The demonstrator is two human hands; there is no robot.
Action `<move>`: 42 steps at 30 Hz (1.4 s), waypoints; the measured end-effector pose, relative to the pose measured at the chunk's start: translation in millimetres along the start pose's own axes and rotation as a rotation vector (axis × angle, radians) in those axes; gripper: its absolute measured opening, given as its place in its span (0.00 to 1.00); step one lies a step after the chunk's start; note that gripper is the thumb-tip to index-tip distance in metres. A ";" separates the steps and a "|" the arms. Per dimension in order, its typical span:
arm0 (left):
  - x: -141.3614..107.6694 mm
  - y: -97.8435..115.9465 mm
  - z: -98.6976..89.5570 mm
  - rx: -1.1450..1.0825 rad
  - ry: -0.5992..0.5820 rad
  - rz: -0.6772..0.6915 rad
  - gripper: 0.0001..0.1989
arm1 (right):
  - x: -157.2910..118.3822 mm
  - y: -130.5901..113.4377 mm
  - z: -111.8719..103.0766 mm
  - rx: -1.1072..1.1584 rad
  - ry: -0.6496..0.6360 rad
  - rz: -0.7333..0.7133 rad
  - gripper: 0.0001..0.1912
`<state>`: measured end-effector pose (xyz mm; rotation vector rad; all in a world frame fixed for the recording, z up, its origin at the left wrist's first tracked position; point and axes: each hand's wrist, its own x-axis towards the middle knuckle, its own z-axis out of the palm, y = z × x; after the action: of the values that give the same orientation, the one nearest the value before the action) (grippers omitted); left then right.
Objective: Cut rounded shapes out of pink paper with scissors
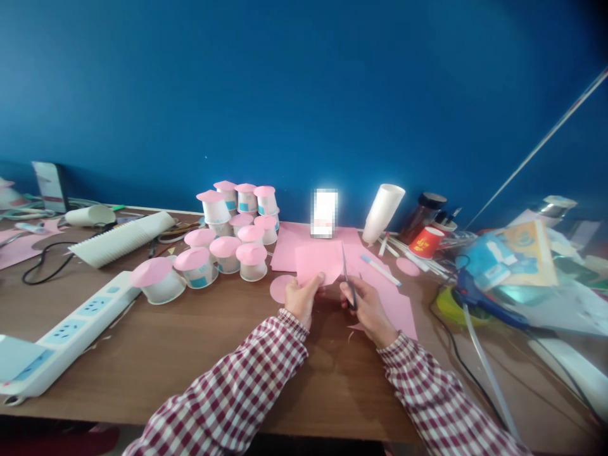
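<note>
My left hand (303,297) pinches the lower edge of a pink paper sheet (317,261) between thumb and fingers. In my right hand (367,307) is a pair of scissors (350,292), its fingers wrapped round the dark handles. The blades point up and away, along the right edge of the sheet. Beneath and behind lies more pink paper (287,244), with a cut piece (399,310) under my right hand. A pink paper circle (282,289) rests on the table by my left hand.
Several paper cups with pink cone tops (194,266) stand to the left, some stacked. A power strip (76,329) and a long stack of cups (123,240) lie farther left. A phone (324,213) leans at the wall. On the right are a red cup (426,242) and a blue glue gun (489,297).
</note>
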<state>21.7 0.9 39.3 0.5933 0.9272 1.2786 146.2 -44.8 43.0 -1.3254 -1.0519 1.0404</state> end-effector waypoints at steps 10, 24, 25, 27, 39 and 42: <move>0.7 0.9 -0.8 0.003 -0.021 0.007 0.15 | -0.8 -3.1 0.0 -0.051 -0.011 -0.039 0.19; 1.9 1.3 -2.0 -0.006 -0.040 -0.049 0.17 | -1.2 -4.3 0.9 -0.054 -0.001 -0.029 0.16; 1.4 2.4 -2.2 -0.011 -0.045 -0.074 0.17 | -0.7 -3.2 0.7 -0.047 0.003 -0.024 0.17; 0.3 4.6 -2.6 -0.019 -0.068 -0.125 0.18 | 0.6 -0.8 -0.1 -0.029 0.010 -0.007 0.19; -2.9 5.2 -4.5 -0.108 -0.293 -0.139 0.17 | 5.1 3.8 -3.2 0.020 0.046 -0.025 0.23; -1.6 2.4 -4.5 -0.151 -0.304 -0.085 0.14 | 6.3 6.3 -3.0 0.022 0.057 -0.039 0.23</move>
<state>16.6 -0.5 39.3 0.6026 0.5925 1.1330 150.7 -39.4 36.7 -1.3045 -1.0176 0.9769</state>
